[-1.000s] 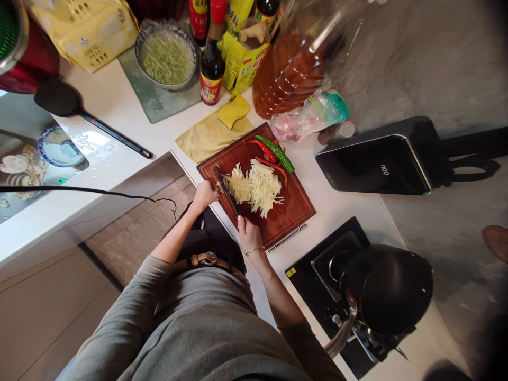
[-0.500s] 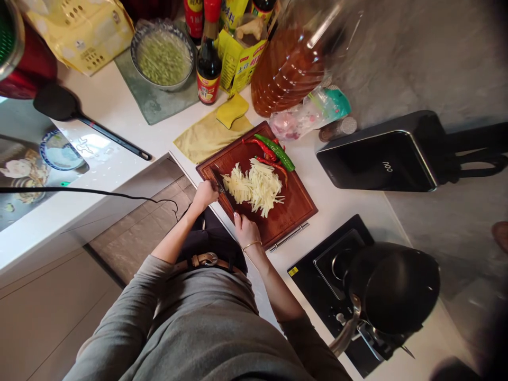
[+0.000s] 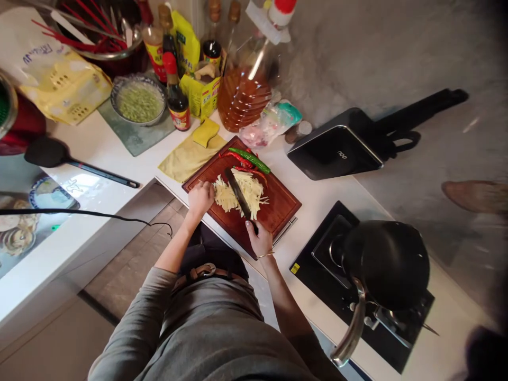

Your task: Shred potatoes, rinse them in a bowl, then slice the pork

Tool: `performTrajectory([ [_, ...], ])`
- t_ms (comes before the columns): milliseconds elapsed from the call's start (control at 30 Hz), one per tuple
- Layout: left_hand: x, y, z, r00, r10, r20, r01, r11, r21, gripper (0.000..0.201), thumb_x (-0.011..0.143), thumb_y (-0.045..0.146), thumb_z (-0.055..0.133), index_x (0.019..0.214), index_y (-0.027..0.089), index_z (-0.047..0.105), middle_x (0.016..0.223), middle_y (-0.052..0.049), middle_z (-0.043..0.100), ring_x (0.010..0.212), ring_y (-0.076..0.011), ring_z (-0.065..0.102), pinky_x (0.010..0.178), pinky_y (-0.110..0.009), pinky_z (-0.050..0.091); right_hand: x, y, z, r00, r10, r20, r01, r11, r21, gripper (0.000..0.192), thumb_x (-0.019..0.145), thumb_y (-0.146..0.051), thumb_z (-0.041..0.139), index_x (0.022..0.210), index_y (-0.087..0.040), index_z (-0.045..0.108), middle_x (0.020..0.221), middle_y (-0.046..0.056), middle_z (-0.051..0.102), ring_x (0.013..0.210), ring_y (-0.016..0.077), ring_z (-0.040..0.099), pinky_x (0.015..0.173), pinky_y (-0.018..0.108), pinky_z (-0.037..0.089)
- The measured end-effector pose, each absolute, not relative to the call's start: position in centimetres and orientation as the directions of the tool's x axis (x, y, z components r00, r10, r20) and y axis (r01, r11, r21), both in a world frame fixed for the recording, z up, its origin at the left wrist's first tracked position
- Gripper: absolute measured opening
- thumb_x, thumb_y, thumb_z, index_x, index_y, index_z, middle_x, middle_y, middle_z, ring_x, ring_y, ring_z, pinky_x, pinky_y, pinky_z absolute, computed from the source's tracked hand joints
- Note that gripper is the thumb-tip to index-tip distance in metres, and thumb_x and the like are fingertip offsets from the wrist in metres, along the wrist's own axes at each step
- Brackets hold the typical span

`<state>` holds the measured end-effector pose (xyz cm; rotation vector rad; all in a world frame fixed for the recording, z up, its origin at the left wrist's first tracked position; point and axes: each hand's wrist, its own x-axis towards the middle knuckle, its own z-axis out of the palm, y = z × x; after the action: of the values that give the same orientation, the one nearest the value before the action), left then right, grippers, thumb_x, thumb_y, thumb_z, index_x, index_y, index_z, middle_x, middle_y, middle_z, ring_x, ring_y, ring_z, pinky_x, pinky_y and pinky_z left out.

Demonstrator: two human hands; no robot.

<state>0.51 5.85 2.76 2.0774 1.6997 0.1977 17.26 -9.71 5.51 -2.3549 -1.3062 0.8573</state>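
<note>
My right hand (image 3: 260, 239) is closed around the handle of a kitchen knife (image 3: 238, 193). Its dark blade lies over a pile of pale, thin-cut strips (image 3: 254, 186), possibly potato, on a brown wooden cutting board (image 3: 282, 209). At the board's left edge, my left hand (image 3: 200, 198) is curled beside the strips, fingers bent together; whether anything is in them is hidden. A green chili (image 3: 254, 160) and several red chilies (image 3: 240, 157) lie at the board's far side.
Beyond the board are a yellow cloth (image 3: 180, 159), a bowl of green pieces (image 3: 138, 101), a sauce bottle (image 3: 177, 103) and a large oil jug (image 3: 242, 95). To the right stand a black knife block (image 3: 337, 148) and a wok (image 3: 387, 264) on the stove. A black spatula (image 3: 47, 152) overhangs the sink.
The knife has moved from the board's left edge to over the strips, with my right hand still on its handle. My left hand has come away from the blade. The view has shifted.
</note>
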Motion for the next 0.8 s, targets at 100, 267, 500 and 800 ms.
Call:
performTrajectory([
  [100, 0.1, 5.8, 4.2, 0.152, 0.986, 0.061, 0.840, -0.162, 0.518, 0.032, 0.092, 0.036, 0.031, 0.091, 0.016, 0.056, 0.091, -0.012, 0.059, 0.092, -0.0235, 0.055, 0.081, -0.036, 0.040, 18.9, -10.0, 6.3, 0.464, 0.848, -0.255, 0.811, -0.523, -0.263, 0.054, 0.079, -0.066, 0.045, 0.098, -0.021, 0.069, 0.077, 0.008, 0.071, 0.067, 0.0187, 0.063, 0.060, 0.025, 0.040],
  [267, 1.3, 5.2, 5.7, 0.518, 0.842, 0.153, 0.696, -0.518, 0.498, 0.049, 0.078, 0.053, 0.055, 0.113, 0.019, 0.053, 0.122, -0.015, 0.049, 0.114, -0.0300, 0.042, 0.098, -0.046, 0.028, 19.8, -10.2, 6.7, 0.361, 0.912, -0.194, 0.900, -0.396, -0.185, 0.046, 0.079, -0.062, 0.051, 0.094, -0.023, 0.071, 0.081, 0.006, 0.072, 0.073, 0.0169, 0.065, 0.062, 0.023, 0.039],
  [500, 2.8, 8.6, 3.9, 0.477, 0.879, 0.025, 0.753, -0.423, 0.503, 0.052, 0.080, 0.055, 0.050, 0.119, 0.020, 0.053, 0.128, -0.017, 0.046, 0.121, -0.0316, 0.039, 0.103, -0.053, 0.019, 20.0, -11.8, 7.4, 0.258, 0.954, -0.150, 0.940, -0.284, -0.188, 0.045, 0.077, -0.061, 0.054, 0.088, -0.022, 0.073, 0.082, 0.006, 0.073, 0.074, 0.0167, 0.065, 0.064, 0.023, 0.040],
  [800, 2.2, 4.3, 3.4, 0.475, 0.878, 0.056, 0.706, -0.419, 0.571, 0.095, 0.066, 0.065, 0.061, 0.142, 0.020, 0.025, 0.149, -0.021, 0.015, 0.138, -0.0335, 0.014, 0.108, -0.054, 0.009, 19.0, -11.9, 7.1, 0.494, 0.833, -0.251, 0.835, -0.534, -0.131, 0.055, 0.081, -0.067, 0.040, 0.097, -0.024, 0.071, 0.074, 0.006, 0.072, 0.067, 0.0200, 0.065, 0.060, 0.026, 0.039],
])
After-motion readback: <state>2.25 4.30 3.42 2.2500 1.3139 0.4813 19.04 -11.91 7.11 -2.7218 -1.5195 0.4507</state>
